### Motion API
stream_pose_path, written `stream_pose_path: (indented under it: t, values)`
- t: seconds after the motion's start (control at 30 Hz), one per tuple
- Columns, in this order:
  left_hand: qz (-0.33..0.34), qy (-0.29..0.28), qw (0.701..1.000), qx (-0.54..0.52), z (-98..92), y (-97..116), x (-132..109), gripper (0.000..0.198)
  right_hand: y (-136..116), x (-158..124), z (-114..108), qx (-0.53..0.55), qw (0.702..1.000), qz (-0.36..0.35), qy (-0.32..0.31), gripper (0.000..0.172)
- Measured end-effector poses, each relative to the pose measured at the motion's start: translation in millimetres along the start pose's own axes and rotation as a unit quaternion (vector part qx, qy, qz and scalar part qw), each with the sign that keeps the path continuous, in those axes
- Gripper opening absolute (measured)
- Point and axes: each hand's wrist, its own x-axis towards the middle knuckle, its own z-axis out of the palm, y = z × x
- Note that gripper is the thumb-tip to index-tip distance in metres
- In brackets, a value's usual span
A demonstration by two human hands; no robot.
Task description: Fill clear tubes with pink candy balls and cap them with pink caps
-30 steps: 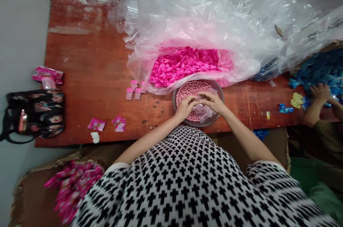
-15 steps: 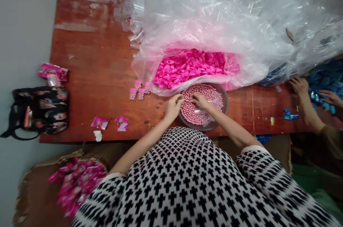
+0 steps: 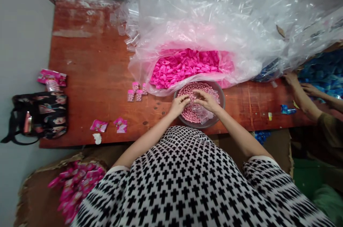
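Pink beads [image 3: 194, 87] in a grey bowl [image 3: 203, 125] on a red-brown table [image 3: 88, 66], clear plastic pieces [image 3: 203, 114] on top, left hand [image 3: 179, 106] and right hand [image 3: 208, 101] above, near each other, whether clamped on anything cannot tell, 4 pink-lidded containers [image 3: 139, 95] left of the bowl

Table [image 3: 85, 64]: reddish-brown wood, worn and whitish at back edge. On it, left to right: black patterned bag [image 3: 52, 114] at the left edge, pink packets [image 3: 50, 77] just behind; two small pink packets [image 3: 99, 125] near front edge, white scrap [image 3: 97, 138] beside; four pink-lidded jars [image 3: 130, 95]; clear pieces [image 3: 131, 16] behind; big plastic bag [image 3: 171, 28]; grey bowl [image 3: 222, 100]; yellow bit [image 3: 270, 116]; blue packet [image 3: 288, 109].
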Motion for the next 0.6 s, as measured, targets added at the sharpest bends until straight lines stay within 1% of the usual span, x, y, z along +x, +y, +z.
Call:
stream_pose_path:
  t: [0.1,0.2,0.27,0.33,0.4,0.43,0.47,0.53,0.57,0.6]
  values:
    - [0.025,-0.016,0.999,0.021,-3.8,4,-1,0.029,-9,0,-7,-0.126,0.987,-0.093,-0.031,0.026]
    - [0.049,-0.021,0.997,0.059,-7.2,10,-4,0.031,-12,0,-6,-0.181,0.973,-0.141,-0.036,0.022]
    - [0.052,-0.024,0.995,0.077,-8.8,12,-6,0.032,-14,-1,-2,-0.209,0.966,-0.146,-0.044,0.024]
    - [0.056,-0.016,0.993,0.098,-10.7,12,-7,0.029,-17,-3,0,-0.241,0.958,-0.139,-0.067,0.026]
    - [0.068,0.000,0.991,0.115,-13.4,12,-8,0.026,-20,-3,-3,-0.254,0.955,-0.124,-0.089,0.030]
    - [0.074,0.007,0.990,0.119,-15.0,13,-8,0.026,-21,-1,-7,-0.250,0.958,-0.113,-0.083,0.033]
    - [0.080,0.012,0.990,0.119,-16.7,14,-7,0.025,-22,3,-14,-0.242,0.964,-0.097,-0.059,0.035]
    - [0.088,0.012,0.990,0.107,-19.5,17,-6,0.026,-19,18,-33,-0.242,0.968,-0.045,0.038,0.035]
    - [0.089,0.010,0.991,0.096,-20.2,19,-5,0.026,-16,29,-44,-0.257,0.961,-0.012,0.099,0.033]
    - [0.087,0.008,0.993,0.084,-20.4,21,-5,0.027,-12,42,-56,-0.283,0.947,0.025,0.149,0.029]
